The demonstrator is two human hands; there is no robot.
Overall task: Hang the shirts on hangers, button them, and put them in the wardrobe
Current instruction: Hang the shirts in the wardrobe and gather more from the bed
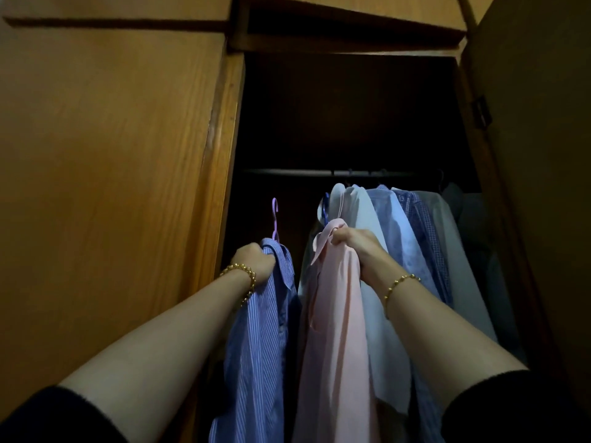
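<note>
Left hand [256, 262] is fisting the collar of the blue striped shirt [265, 318], its purple hanger hook [275, 215] riding below the rail [287, 172]. Right hand [355, 244] is clenching the pink shirt [332, 314] at the neck. Risk: hooks missing the rail in this gloom, or cloth sliding off. Wooden wardrobe [112, 155] is standing open, hung shirts [399, 219] crowding the right.

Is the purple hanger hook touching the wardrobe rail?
Apart. The head view shows the purple hanger hook well below the rail, dark gap between them, while the left hand grips the blue striped shirt under it.
</note>
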